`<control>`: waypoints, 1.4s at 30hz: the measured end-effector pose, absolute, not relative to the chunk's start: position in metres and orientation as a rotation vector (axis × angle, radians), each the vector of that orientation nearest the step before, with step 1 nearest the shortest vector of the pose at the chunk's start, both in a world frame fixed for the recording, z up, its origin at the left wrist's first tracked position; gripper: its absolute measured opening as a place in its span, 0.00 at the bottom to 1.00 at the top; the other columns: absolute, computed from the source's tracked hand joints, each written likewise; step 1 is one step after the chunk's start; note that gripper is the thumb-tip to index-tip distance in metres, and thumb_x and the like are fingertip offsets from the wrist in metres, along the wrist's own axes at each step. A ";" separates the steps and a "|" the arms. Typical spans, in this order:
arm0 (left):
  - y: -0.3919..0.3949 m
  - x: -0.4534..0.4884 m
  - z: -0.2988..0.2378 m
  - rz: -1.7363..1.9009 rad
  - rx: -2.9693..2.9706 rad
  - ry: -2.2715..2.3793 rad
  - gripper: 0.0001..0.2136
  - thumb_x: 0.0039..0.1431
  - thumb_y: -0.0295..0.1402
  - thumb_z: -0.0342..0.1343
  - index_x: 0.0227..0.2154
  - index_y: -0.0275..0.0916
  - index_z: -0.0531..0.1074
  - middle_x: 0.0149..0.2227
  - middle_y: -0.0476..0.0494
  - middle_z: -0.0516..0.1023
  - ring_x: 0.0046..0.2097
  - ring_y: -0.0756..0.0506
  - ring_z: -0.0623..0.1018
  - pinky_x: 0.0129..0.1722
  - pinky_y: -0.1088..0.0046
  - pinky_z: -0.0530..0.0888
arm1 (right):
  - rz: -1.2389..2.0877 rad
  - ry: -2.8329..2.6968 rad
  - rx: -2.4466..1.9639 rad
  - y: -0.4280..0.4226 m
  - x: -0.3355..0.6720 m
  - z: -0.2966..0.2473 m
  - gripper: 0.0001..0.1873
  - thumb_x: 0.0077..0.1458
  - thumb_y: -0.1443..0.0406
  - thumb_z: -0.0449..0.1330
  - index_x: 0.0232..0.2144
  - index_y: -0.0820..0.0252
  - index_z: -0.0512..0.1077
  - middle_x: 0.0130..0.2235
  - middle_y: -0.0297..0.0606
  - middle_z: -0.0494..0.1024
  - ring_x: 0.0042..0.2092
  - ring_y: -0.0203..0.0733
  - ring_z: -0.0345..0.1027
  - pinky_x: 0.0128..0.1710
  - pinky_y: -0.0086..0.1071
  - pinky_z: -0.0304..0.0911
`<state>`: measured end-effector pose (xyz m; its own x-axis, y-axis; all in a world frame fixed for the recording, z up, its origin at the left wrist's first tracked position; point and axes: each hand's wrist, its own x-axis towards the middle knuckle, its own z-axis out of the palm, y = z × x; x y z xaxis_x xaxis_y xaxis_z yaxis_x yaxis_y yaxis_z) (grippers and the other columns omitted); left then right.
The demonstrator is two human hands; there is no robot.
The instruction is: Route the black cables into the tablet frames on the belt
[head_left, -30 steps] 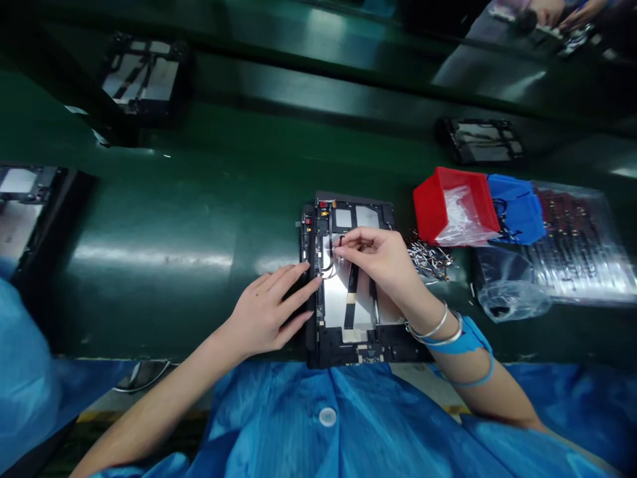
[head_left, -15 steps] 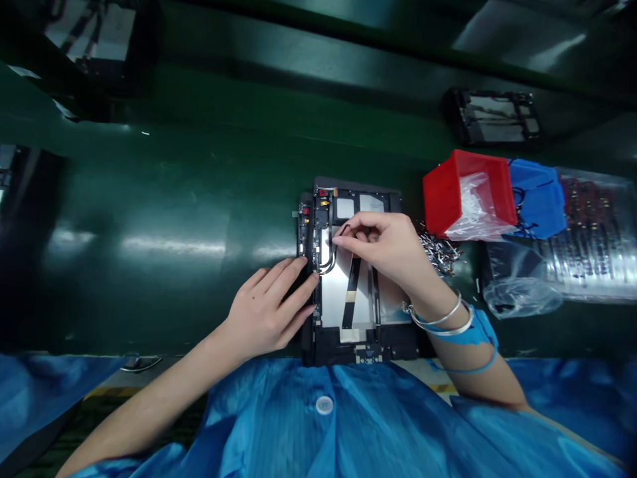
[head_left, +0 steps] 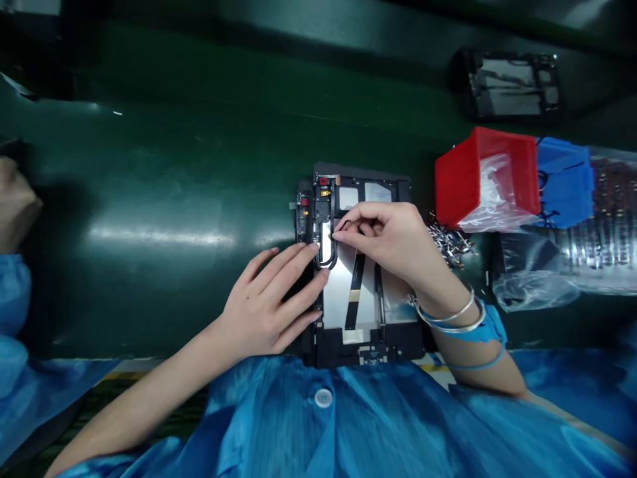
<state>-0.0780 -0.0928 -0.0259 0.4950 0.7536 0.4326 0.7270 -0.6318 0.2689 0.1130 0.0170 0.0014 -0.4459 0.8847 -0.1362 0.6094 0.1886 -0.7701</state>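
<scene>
In front of me lies an opened tablet-like device (head_left: pixel 336 312) with a black frame and silver battery area, resting over a second similar one whose left edge shows. My right hand (head_left: pixel 391 239) pinches a thin black cable (head_left: pixel 345 224) between thumb and forefinger above the upper part of the device. The cable curves down in a loop along the device's left side. My left hand (head_left: pixel 276 302) is spread, its fingertips on the left edge beside that loop. A wide black flex ribbon (head_left: pixel 355 292) lies over the silver area, partly under my right hand.
Right of the device stand a red bin (head_left: pixel 455 179) holding a clear bag and a blue bin (head_left: pixel 565 179) with black cables. Small metallic parts (head_left: pixel 450 244) are heaped beside them. Another opened device (head_left: pixel 515 86) lies farther back. At far left is another person's hand (head_left: pixel 14 206).
The view has shifted slightly. My left fingertips have moved a little right, toward the cable loop. My right hand keeps its pinch. Another person's hand has appeared at far left.
</scene>
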 end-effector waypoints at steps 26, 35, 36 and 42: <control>-0.053 -0.077 -0.020 0.539 2.856 1.082 0.20 0.69 0.40 0.43 0.53 0.31 0.69 0.57 0.36 0.72 0.59 0.36 0.70 0.59 0.54 0.64 | 0.334 -2.146 -1.423 -0.018 0.141 0.029 0.08 0.59 0.63 0.58 0.40 0.52 0.76 0.28 0.34 0.76 0.27 0.38 0.64 0.29 0.34 0.59; -0.076 -0.075 -0.019 0.982 2.308 1.392 0.22 0.66 0.33 0.46 0.62 0.43 0.58 0.61 0.38 0.66 0.61 0.37 0.66 0.58 0.53 0.66 | 0.369 -1.909 -1.880 -0.063 0.198 -0.005 0.19 0.57 0.55 0.59 0.47 0.58 0.76 0.21 0.31 0.71 0.22 0.35 0.61 0.24 0.30 0.57; -0.088 -0.072 -0.020 1.002 2.217 1.510 0.22 0.66 0.33 0.47 0.62 0.44 0.58 0.62 0.38 0.65 0.61 0.36 0.66 0.57 0.52 0.66 | 0.440 -1.910 -1.924 -0.068 0.199 -0.010 0.22 0.57 0.53 0.57 0.48 0.59 0.76 0.19 0.30 0.70 0.21 0.35 0.61 0.24 0.30 0.56; -0.142 -0.043 -0.030 0.889 2.022 1.651 0.25 0.66 0.40 0.47 0.64 0.44 0.55 0.69 0.35 0.49 0.68 0.31 0.51 0.61 0.38 0.55 | 0.627 -1.906 -1.924 -0.084 0.192 -0.021 0.29 0.58 0.49 0.53 0.52 0.61 0.74 0.18 0.32 0.72 0.21 0.37 0.63 0.23 0.30 0.56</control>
